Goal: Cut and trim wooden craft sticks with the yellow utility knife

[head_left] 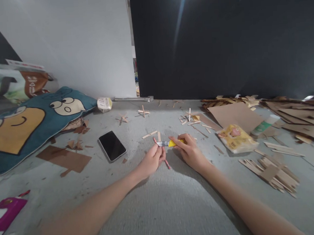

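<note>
My right hand (189, 151) is closed round a yellow utility knife (172, 143), its blade pointing left. In my left hand (152, 160) is a thin red pencil (167, 163), one end showing below the fingers and the other above them. The blade lies across the pencil's upper end; whether it touches cannot be made out. Just beyond my hands lie a short wooden stick (149, 134) and another stick piece (159, 135).
A phone (112, 145), cut cardboard (65, 158) and a blue pillow (48, 119) are on the left. Small stick crosses (143, 112) stand farther back. To the right are a yellow packet (236, 139), a glue tube (265, 125), bundled craft sticks (272, 172) and stacked cardboard (303, 117).
</note>
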Demonstrator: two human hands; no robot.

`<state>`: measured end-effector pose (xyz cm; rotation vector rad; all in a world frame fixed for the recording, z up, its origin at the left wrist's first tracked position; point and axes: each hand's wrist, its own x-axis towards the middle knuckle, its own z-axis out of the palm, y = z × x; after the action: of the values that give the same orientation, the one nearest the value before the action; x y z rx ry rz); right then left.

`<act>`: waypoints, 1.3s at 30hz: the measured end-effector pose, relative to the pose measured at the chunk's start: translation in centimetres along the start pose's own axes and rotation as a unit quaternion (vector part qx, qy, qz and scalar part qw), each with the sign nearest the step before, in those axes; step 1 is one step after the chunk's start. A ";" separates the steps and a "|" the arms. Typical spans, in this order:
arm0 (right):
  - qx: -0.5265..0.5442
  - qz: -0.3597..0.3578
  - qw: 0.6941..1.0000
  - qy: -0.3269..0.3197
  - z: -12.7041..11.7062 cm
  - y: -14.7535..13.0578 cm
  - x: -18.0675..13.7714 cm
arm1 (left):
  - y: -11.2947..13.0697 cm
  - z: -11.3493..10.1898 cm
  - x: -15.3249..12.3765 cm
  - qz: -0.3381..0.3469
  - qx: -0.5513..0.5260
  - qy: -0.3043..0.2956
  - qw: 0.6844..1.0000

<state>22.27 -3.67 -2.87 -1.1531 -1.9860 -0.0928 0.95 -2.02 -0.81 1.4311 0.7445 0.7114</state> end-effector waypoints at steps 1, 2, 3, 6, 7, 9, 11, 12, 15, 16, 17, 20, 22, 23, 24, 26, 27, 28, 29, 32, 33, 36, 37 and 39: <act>-0.014 -0.002 1.000 0.003 0.0 0.0 0.0 | 0.0 0.0 0.0 0.000 0.000 0.003 1.000; -0.029 -0.004 1.000 0.006 -0.1 -0.1 -0.1 | -0.1 0.0 0.0 0.002 -0.002 0.004 1.000; -0.044 -0.006 0.999 0.010 -0.1 -0.1 -0.1 | -0.1 -0.1 0.1 0.003 -0.006 0.004 1.000; -0.076 -0.020 0.997 0.029 -0.2 -0.2 -0.2 | -0.3 -0.1 0.1 0.002 -0.018 0.005 1.000; -0.081 -0.024 0.996 0.035 -0.2 -0.3 -0.2 | -0.4 -0.1 0.1 0.000 -0.020 0.008 1.000; -0.089 -0.028 0.995 0.041 -0.2 -0.3 -0.2 | -0.4 -0.1 0.2 -0.004 -0.019 0.013 1.000; -0.093 -0.026 0.994 0.042 -0.2 -0.4 -0.3 | -0.3 0.0 0.2 -0.008 -0.017 0.014 1.000; -0.096 -0.024 0.994 0.044 -0.2 -0.4 -0.3 | -0.2 0.0 0.2 -0.008 -0.018 0.015 1.000; -0.107 -0.010 0.992 0.068 -0.1 -0.2 -0.3 | 0.1 -0.1 0.2 -0.002 -0.038 0.019 0.999; -0.110 -0.002 0.991 0.078 -0.1 -0.1 -0.2 | 0.2 -0.1 0.2 0.002 -0.047 0.020 0.999; -0.108 0.007 0.990 0.086 -0.1 0.0 -0.2 | 0.3 -0.1 0.2 0.006 -0.056 0.020 0.998; -0.060 0.033 0.994 0.080 -0.2 0.0 -0.1 | 0.2 -0.1 0.3 0.017 -0.067 0.015 0.998; -0.011 0.049 0.997 0.057 -0.4 -0.1 -0.2 | 0.1 0.0 0.3 0.018 -0.071 0.012 0.997; 0.009 0.055 0.997 0.044 -0.5 -0.2 -0.2 | 0.1 0.0 0.3 0.017 -0.075 0.012 0.997; 0.022 0.061 0.997 0.033 -0.6 -0.2 -0.3 | 0.1 0.1 0.3 0.016 -0.078 0.011 0.997; 0.030 0.071 0.997 0.023 -0.8 -0.4 -0.4 | 0.1 0.1 0.4 0.019 -0.085 0.008 0.996; 0.029 0.074 0.997 0.020 -0.8 -0.4 -0.5 | 0.1 0.0 0.4 0.023 -0.089 0.006 0.996; 0.029 0.075 0.997 0.020 -0.8 -0.4 -0.5 | 0.2 0.0 0.4 0.026 -0.093 0.002 0.995; 0.028 0.076 0.997 0.020 -0.9 -0.5 -0.5 | 0.2 -0.1 0.4 0.027 -0.100 -0.002 0.995; 0.028 0.069 0.997 0.015 -1.0 -0.6 -0.5 | 0.3 -0.4 0.3 0.023 -0.122 -0.016 0.992; 0.027 0.066 0.997 0.009 -1.1 -0.6 -0.4 | 0.3 -0.4 0.3 0.021 -0.129 -0.019 0.991; 0.015 0.054 0.998 -0.017 -1.2 -0.7 -0.4 | 0.5 -0.5 0.1 0.018 -0.137 -0.023 0.990; 0.009 0.051 0.998 -0.026 -1.2 -0.8 -0.3 | 0.5 -0.5 0.1 0.017 -0.138 -0.023 0.990; 0.001 0.048 0.998 -0.042 -1.2 -0.9 -0.3 | 0.6 -0.4 0.0 0.015 -0.136 -0.020 0.990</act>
<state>22.43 -4.89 -2.01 -1.2675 -2.0003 0.0067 0.68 -1.75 -0.24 1.2059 0.5705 0.7737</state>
